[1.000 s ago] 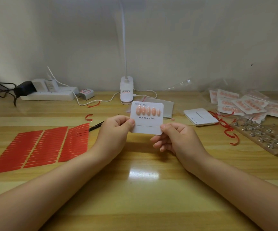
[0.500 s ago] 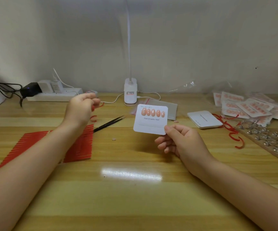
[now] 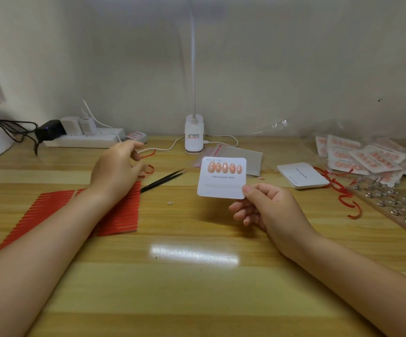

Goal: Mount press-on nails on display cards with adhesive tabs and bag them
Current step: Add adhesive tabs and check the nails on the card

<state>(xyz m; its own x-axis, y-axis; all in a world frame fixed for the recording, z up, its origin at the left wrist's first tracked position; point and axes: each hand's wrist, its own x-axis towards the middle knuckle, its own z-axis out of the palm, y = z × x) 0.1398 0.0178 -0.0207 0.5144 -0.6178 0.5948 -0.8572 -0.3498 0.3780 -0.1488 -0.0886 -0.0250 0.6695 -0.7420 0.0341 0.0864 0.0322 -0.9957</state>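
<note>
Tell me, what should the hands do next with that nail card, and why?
Probably the left hand should pick up a clear bag behind the card. All five nails are already on it, the right hand pinches its corner, and the left hand looks empty.

Tweezers (image 3: 163,178) left of card (image 3: 222,183)

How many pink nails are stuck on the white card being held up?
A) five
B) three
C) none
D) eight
A: the card, pinched at its lower corner by the right hand, carries a single row of five pink nails above the words "Handmade Nail".
</note>
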